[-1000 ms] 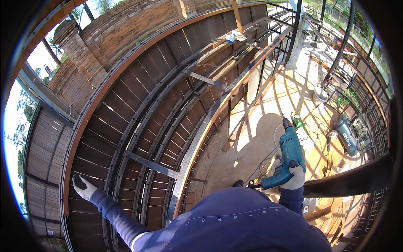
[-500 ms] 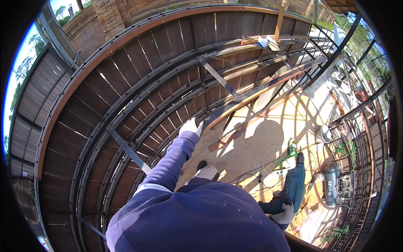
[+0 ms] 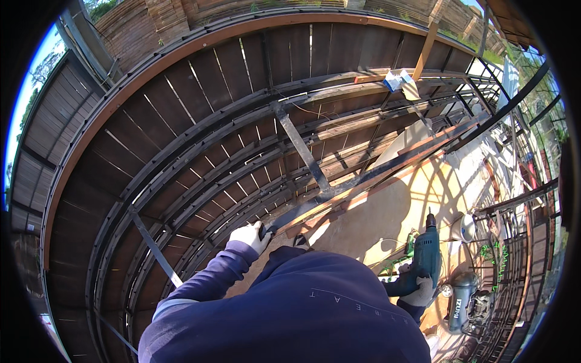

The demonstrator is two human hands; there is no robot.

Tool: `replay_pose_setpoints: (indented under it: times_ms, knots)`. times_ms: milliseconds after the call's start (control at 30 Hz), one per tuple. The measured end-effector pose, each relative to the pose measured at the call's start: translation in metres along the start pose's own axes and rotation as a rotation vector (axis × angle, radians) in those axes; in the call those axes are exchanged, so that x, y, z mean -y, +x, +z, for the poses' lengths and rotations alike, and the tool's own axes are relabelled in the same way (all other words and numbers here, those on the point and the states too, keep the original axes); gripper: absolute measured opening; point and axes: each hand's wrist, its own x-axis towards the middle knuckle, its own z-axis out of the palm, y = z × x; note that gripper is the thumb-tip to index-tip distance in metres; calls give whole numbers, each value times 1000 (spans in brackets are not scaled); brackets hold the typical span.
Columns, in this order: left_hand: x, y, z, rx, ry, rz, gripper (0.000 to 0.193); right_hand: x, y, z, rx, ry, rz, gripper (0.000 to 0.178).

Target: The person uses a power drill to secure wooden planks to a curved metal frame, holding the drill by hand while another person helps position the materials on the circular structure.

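My left hand [image 3: 248, 236], in a pale work glove, is closed round the near end of a long dark metal rail [image 3: 300, 210]. The rail slants away toward the far right and is joined to a short flat cross-strip [image 3: 299, 145]. At my right side, my gloved right hand [image 3: 420, 293] grips a teal power drill [image 3: 428, 254] by its handle, the nose aimed away from me. The drill's tip is apart from the rail. Part of the drill's handle is hidden by my hand.
A curved slatted wall [image 3: 181, 103] with several metal rails sweeps along the left and far side. At right stand a dark air compressor [image 3: 463, 302] and a white bucket [image 3: 465, 227]. Blue-and-white paper [image 3: 394, 80] lies on a far rail. Dark metal bars cross the right.
My left hand has shifted nearer and to the left along with my viewpoint, still on the rail. The drill in my right hand now points more straight ahead.
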Motion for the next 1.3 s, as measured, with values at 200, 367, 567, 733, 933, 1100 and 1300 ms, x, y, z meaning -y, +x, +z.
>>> replay_pose_setpoints:
  times_ms: [200, 367, 567, 733, 933, 1100, 1300]
  knots:
    - [-7, 9, 8, -143, -112, -141, 43, 7, 127, 74, 138, -136, -7, 92]
    - [2, 24, 40, -488, -174, -444, 38, 8, 226, 89, 396, -250, 51, 97]
    - [-20, 103, 24, -979, -930, -492, 25, 6, 328, 104, 481, -290, 67, 91]
    - [-97, 261, -53, -919, -1502, -168, 30, 2, 402, 106, 585, -170, 132, 91]
    - [-105, 439, -87, -697, -1870, -502, 31, 4, 443, 111, 698, -139, 240, 89]
    - [-81, 513, -132, -399, -195, -478, 31, -47, 519, 128, 403, -315, 464, 96]
    - [-81, 530, -162, -553, -265, -221, 21, -8, 489, 94, 690, 38, 395, 99]
